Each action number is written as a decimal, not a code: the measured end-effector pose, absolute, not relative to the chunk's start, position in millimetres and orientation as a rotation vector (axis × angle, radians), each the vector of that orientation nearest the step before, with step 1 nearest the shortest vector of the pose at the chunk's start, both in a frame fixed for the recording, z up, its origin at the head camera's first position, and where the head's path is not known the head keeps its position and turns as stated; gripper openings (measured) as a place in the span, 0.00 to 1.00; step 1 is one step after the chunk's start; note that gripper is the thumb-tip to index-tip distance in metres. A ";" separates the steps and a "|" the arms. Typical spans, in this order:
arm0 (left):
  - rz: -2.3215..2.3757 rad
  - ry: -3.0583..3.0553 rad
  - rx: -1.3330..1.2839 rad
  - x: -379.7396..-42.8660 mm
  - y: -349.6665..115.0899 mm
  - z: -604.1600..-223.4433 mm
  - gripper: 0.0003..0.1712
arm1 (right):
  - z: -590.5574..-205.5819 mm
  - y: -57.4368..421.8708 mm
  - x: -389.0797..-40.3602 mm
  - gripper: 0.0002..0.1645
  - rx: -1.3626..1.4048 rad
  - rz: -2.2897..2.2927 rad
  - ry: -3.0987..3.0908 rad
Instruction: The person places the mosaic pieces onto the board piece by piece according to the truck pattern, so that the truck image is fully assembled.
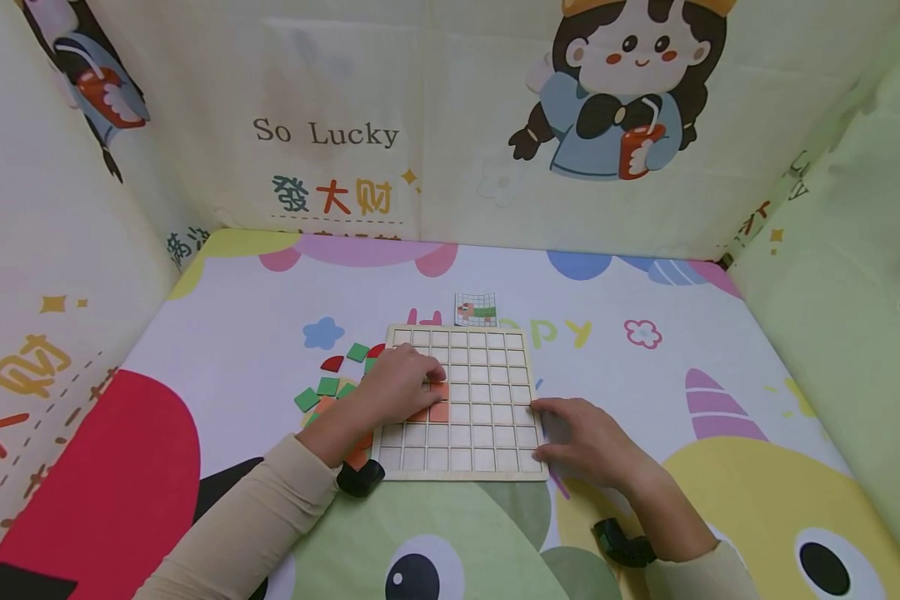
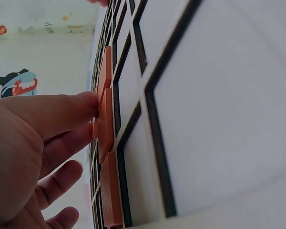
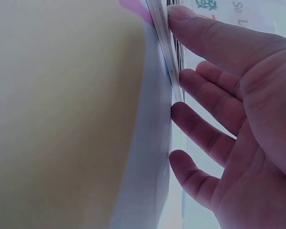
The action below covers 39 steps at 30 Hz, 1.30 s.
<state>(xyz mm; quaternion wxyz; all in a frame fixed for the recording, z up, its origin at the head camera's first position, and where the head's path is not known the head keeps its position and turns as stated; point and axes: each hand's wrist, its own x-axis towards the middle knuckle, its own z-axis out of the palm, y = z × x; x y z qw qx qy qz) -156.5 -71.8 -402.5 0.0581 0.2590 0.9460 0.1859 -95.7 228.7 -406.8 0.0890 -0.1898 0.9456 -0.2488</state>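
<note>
A pale wooden grid board (image 1: 487, 433) lies in the middle of the table, several orange square tiles (image 1: 438, 412) set in its cells. My left hand (image 1: 397, 385) reaches over the board's left half and pinches an orange square tile (image 1: 440, 390) between thumb and index finger. In the left wrist view, the thumb tip meets an orange tile (image 2: 105, 126) at the grid, with the other fingers spread loosely. My right hand (image 1: 596, 437) rests at the board's right edge, its thumb and fingertips (image 3: 181, 12) touching the rim and its fingers relaxed.
Loose green tiles (image 1: 327, 386), red quarter-round pieces (image 1: 332, 363) and orange pieces lie left of the board, partly hidden by my left arm. Behind the board is a small card (image 1: 476, 309) with a coloured grid picture. Printed cloth walls (image 1: 457, 125) enclose the table.
</note>
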 end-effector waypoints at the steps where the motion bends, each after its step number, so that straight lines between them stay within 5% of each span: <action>1: 0.563 2.869 0.786 -156.7 -71.5 -402.6 0.15 | -406.9 228.8 -95.8 0.35 -0.566 -0.741 2.815; 25: 0.786 2.878 0.700 -156.2 -116.6 -385.8 0.17 | -406.7 227.9 -95.1 0.36 -0.537 -0.753 2.797; 39: 0.745 2.866 0.403 -145.3 -161.8 -380.7 0.19 | -406.4 228.7 -95.1 0.35 -0.551 -0.763 2.798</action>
